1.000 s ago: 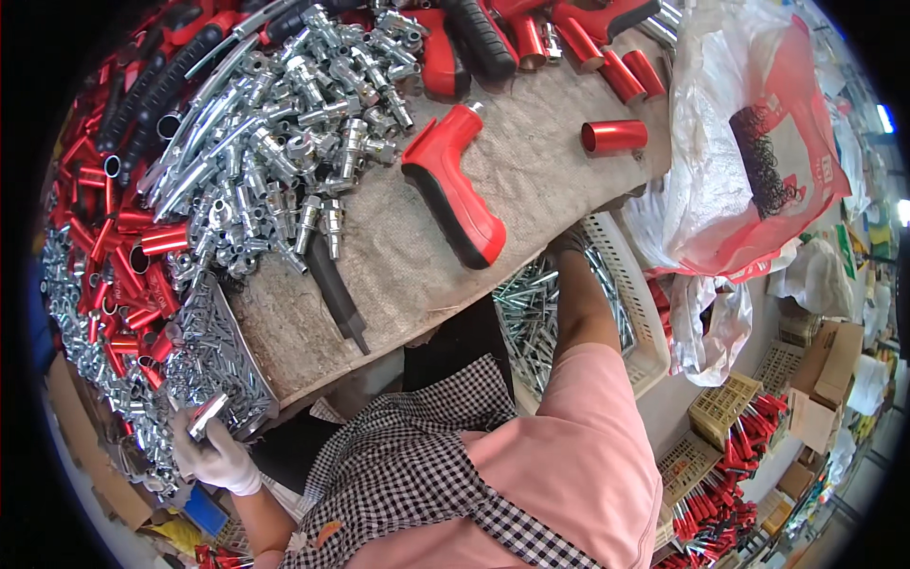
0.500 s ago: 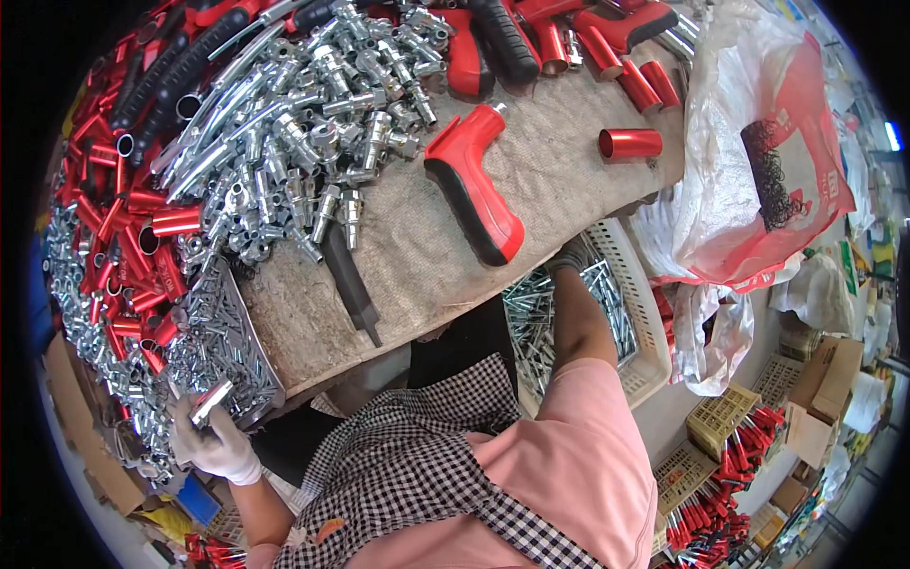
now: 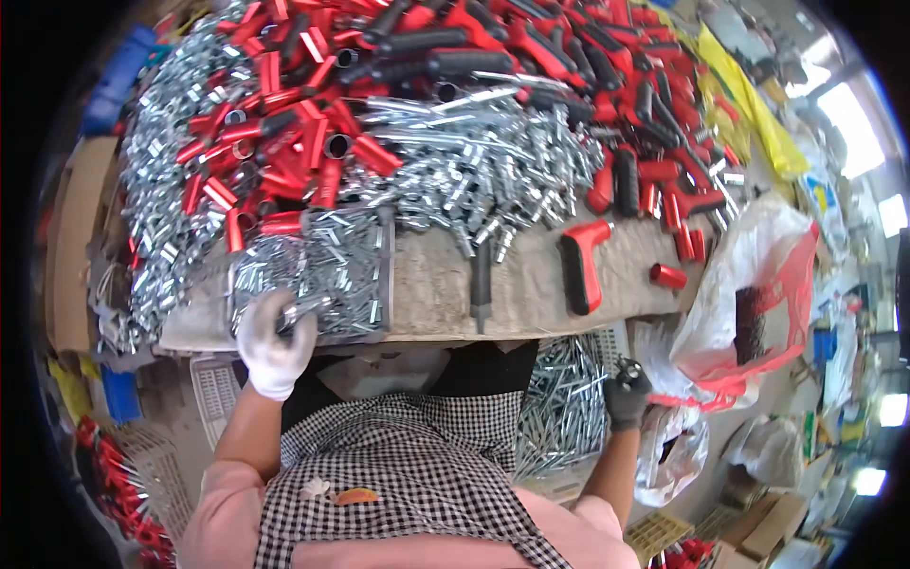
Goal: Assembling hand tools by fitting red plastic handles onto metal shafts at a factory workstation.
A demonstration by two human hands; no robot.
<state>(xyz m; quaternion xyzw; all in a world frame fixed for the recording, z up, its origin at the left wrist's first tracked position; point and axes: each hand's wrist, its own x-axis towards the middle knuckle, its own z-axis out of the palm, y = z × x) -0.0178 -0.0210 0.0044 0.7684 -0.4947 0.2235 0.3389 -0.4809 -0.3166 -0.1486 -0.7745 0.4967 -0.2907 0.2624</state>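
Note:
My left hand [image 3: 277,343], in a white glove, curls thumb and fingers round a short shiny silver metal piece [image 3: 309,306] at the near left of a grey tray [image 3: 387,270] of small metal pins. By the right rim of a white basket of long silver screws [image 3: 559,408] is my right hand [image 3: 626,396], in a dark grey glove. Its fingers are drawn together; a small glint shows there, too unclear to name. Between the hands, a red and black pistol-shaped handle [image 3: 585,266] and a black bar-like piece [image 3: 482,289] lie on the bench. A red tube [image 3: 668,276] lies further right.
Silver fittings [image 3: 493,156] are heaped mid-bench, with red tubes [image 3: 284,152] to their left and red-black handles [image 3: 531,43] behind. At the bench's right hangs a white and red sack [image 3: 749,322] with a dark wiry clump. A cardboard box [image 3: 81,247] stands far left.
My right hand has come up out of the screw basket to its right rim. The left hand has moved over the pin tray with the silver piece. The view has swung left.

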